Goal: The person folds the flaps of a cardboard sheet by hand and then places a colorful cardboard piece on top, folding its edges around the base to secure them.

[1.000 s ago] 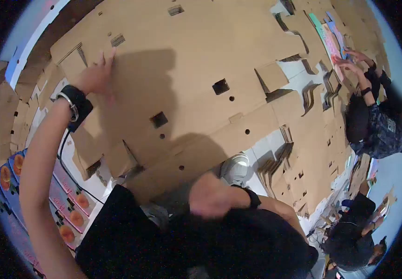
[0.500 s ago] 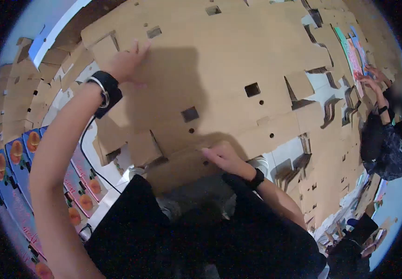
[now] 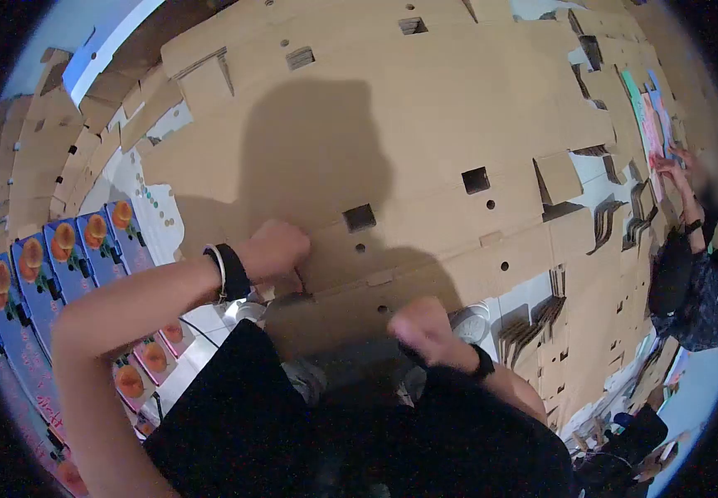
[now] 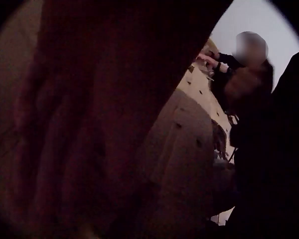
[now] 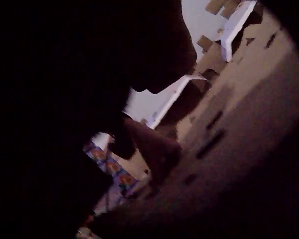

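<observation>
Large flat brown cardboard with square cut-outs and small round holes spreads before the person. My left hand is over its near left part, knuckles up; most of its fingers are hidden in the head view. In the left wrist view the fingers of the left hand hang side by side, dark and loosely bent. The right hand is blurred at the cardboard's near edge, right of the left hand, its fingers unclear. Whether either hand touches the cardboard cannot be told. No held object shows.
Blue and pink printed boxes with orange round pictures stand at the left, near a dark cable. Stacked cut cardboard lies right of a shoe. Another person reaches over coloured strips at the far right.
My left hand has come back from the far left of the cardboard to its near edge. The right hand has shifted slightly right and nearer the body since half a second ago.
</observation>
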The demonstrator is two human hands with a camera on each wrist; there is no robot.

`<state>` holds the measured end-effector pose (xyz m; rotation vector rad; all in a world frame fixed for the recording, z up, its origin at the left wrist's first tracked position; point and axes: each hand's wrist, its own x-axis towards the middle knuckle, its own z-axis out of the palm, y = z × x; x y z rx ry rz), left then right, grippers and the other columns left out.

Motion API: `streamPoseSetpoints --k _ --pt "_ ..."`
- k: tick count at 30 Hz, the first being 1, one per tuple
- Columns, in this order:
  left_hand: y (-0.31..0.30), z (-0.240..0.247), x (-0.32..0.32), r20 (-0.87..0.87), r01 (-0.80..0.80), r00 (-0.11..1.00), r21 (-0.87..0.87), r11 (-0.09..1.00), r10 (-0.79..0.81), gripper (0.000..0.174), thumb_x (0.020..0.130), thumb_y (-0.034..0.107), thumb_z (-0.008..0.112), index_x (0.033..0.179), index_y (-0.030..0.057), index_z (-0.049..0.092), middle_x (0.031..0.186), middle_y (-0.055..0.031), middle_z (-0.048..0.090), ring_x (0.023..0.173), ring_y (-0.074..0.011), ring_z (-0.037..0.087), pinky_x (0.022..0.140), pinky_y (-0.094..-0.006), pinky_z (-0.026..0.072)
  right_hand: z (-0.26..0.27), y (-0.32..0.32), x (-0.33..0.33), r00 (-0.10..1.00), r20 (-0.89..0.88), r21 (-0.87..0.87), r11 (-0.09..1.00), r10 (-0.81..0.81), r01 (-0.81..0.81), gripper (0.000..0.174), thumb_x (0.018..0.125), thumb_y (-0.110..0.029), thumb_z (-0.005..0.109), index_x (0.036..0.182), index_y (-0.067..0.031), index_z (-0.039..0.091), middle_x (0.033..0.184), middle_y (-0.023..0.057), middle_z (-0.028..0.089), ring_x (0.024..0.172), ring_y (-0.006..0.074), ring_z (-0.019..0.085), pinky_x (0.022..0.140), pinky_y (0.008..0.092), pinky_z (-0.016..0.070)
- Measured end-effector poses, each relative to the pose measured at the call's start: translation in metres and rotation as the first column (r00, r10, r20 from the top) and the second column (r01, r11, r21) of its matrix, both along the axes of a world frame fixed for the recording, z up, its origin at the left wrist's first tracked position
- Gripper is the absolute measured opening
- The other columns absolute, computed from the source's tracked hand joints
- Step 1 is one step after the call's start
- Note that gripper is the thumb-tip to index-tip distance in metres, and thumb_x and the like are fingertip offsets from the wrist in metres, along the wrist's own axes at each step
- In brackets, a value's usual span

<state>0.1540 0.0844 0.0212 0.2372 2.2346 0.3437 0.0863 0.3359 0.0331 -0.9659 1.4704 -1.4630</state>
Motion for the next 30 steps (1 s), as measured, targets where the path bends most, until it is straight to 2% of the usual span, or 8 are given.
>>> streamPoseSetpoints --k 1,4,8,11,13,21,26,30 --pt "-0.001 -0.001 0.004 -0.023 -0.018 1.000 0.031 0.999 0.019 0.043 0.052 0.040 0.074 0.073 0.0043 0.064 0.072 -0.0150 0.061 0.073 -0.0326 0.059 0.061 -0.0397 0.0471 0.007 0.000 0.005 0.997 0.053 -0.279 0.959 0.056 -0.039 0.038 0.085 -0.020 0.050 0.051 -0.0023 0.049 0.045 0.0115 0.041 0.038 0.0245 0.040 0.039 0.0345 0.0298" --pt "-0.001 -0.001 0.004 -0.055 0.006 0.998 0.023 1.000 -0.004 0.040 0.052 0.038 0.074 0.072 0.0049 0.065 0.071 -0.0155 0.061 0.073 -0.0318 0.060 0.060 -0.0393 0.0477 -0.025 -0.005 0.016 0.942 -0.128 0.028 0.951 0.310 -0.309 0.039 0.084 -0.018 0.051 0.049 -0.0045 0.043 0.047 0.0129 0.041 0.040 0.0273 0.039 0.040 0.0377 0.0293" --pt "-0.003 -0.011 0.003 -0.060 0.032 0.998 -0.032 0.999 -0.033 0.042 0.051 0.039 0.075 0.070 0.0035 0.064 0.069 -0.0158 0.061 0.072 -0.0305 0.061 0.060 -0.0381 0.0481 -0.040 -0.023 0.017 0.978 -0.114 -0.032 0.984 0.173 -0.178 0.041 0.085 -0.018 0.050 0.047 -0.0053 0.041 0.046 0.0129 0.041 0.040 0.0284 0.041 0.041 0.0389 0.0309" --pt "0.001 -0.014 0.003 0.035 0.024 0.999 -0.059 0.998 -0.022 0.041 0.050 0.039 0.075 0.068 0.0035 0.064 0.069 -0.0160 0.061 0.071 -0.0305 0.061 0.060 -0.0382 0.0479 -0.025 -0.021 0.027 0.936 -0.154 -0.208 0.915 0.317 -0.345 0.044 0.087 -0.021 0.048 0.046 -0.0046 0.042 0.045 0.0138 0.042 0.039 0.0296 0.043 0.041 0.0386 0.0329" --pt "0.001 -0.010 0.000 0.049 0.042 0.998 -0.023 0.999 -0.041 0.041 0.050 0.038 0.075 0.067 0.0032 0.064 0.069 -0.0161 0.061 0.071 -0.0311 0.060 0.060 -0.0385 0.0479 -0.058 -0.019 0.034 0.950 -0.075 0.073 0.951 0.305 -0.300 0.044 0.087 -0.022 0.047 0.046 -0.0047 0.044 0.045 0.0138 0.043 0.040 0.0299 0.045 0.042 0.0382 0.0349" --pt "0.012 -0.002 -0.007 -0.114 0.125 0.987 0.064 0.990 -0.117 0.037 0.058 0.036 0.071 0.064 0.0013 0.062 0.066 -0.0173 0.059 0.071 -0.0320 0.060 0.061 -0.0399 0.0472 -0.045 -0.001 0.043 0.835 -0.437 0.114 0.941 0.335 -0.318 0.033 0.083 -0.022 0.050 0.054 -0.0079 0.049 0.054 0.0087 0.051 0.050 0.0267 0.052 0.046 0.0382 0.0411" --pt "0.045 0.015 -0.050 -0.351 -0.239 0.893 0.163 0.957 0.282 0.016 0.069 0.015 0.055 0.062 0.0006 0.059 0.070 -0.0179 0.058 0.069 -0.0329 0.059 0.061 -0.0416 0.0465 -0.019 0.027 -0.022 0.742 -0.642 0.231 0.972 0.194 -0.054 0.007 0.076 -0.015 0.056 0.075 -0.0080 0.053 0.077 0.0081 0.053 0.072 0.0275 0.054 0.062 0.0371 0.0459" --pt "0.042 0.013 -0.068 -0.355 -0.078 0.927 0.140 0.987 0.123 0.016 0.073 0.015 0.052 0.077 -0.0005 0.052 0.072 -0.0201 0.055 0.066 -0.0367 0.056 0.058 -0.0450 0.0461 -0.005 0.055 -0.084 0.606 -0.794 0.270 0.925 0.055 0.269 0.018 0.075 -0.010 0.054 0.093 -0.0055 0.053 0.094 0.0109 0.055 0.086 0.0300 0.054 0.076 0.0372 0.0455"
